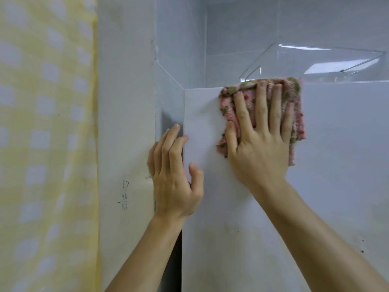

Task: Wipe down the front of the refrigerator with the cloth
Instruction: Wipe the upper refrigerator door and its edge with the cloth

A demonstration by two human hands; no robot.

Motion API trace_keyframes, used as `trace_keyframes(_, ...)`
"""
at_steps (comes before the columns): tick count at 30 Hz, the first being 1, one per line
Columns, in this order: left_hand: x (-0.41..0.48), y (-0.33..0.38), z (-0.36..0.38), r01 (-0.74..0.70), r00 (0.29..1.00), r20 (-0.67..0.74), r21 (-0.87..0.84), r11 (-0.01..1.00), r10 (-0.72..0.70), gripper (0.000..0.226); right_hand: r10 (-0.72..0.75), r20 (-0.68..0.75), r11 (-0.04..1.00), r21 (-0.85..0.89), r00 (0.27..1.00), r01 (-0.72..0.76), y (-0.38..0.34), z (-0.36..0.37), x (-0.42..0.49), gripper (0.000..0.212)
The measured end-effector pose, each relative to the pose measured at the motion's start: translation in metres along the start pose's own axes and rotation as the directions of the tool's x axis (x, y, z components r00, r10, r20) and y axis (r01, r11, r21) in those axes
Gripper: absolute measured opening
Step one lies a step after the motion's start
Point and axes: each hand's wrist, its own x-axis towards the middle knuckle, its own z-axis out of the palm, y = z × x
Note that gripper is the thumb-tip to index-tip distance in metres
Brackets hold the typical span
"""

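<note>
Clear box, upper right; right hand, fingers spread, flattens cloth (long axis vertical) on refrigerator; left hand curls fingers round its edge.

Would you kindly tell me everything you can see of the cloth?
The cloth is a pink woven rag with green patches and frayed edges. It lies flat on the front of the white refrigerator, at its top edge, with the upper hem bunched over the rim. The right hand presses it with spread, straight fingers.
</note>
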Motion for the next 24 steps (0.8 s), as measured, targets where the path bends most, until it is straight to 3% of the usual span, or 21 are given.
trace_keyframes(11, 0.003, -0.019, -0.001, -0.006, 0.999, -0.051, -0.047, 0.999, 0.003, 0.043, -0.182, -0.048, 0.979, 0.089, 0.982, 0.186, -0.057, 0.022, 0.007, 0.052)
trace_keyframes(16, 0.004, -0.018, -0.004, 0.015, 0.997, -0.079, -0.080, 0.997, -0.021, 0.044, -0.318, 0.029, 0.930, 0.202, 0.948, 0.306, -0.054, 0.014, -0.027, 0.055)
trace_keyframes(19, 0.001, -0.013, -0.005, 0.033, 0.996, -0.083, -0.099, 0.995, -0.041, 0.043, -0.361, 0.084, 0.897, 0.304, 0.929, 0.321, -0.051, 0.006, -0.064, 0.047)
trace_keyframes(24, -0.007, -0.008, -0.011, 0.050, 0.997, -0.046, -0.102, 0.994, -0.055, 0.043, -0.414, 0.093, 0.882, 0.286, 0.906, 0.374, -0.032, -0.003, -0.086, 0.052)
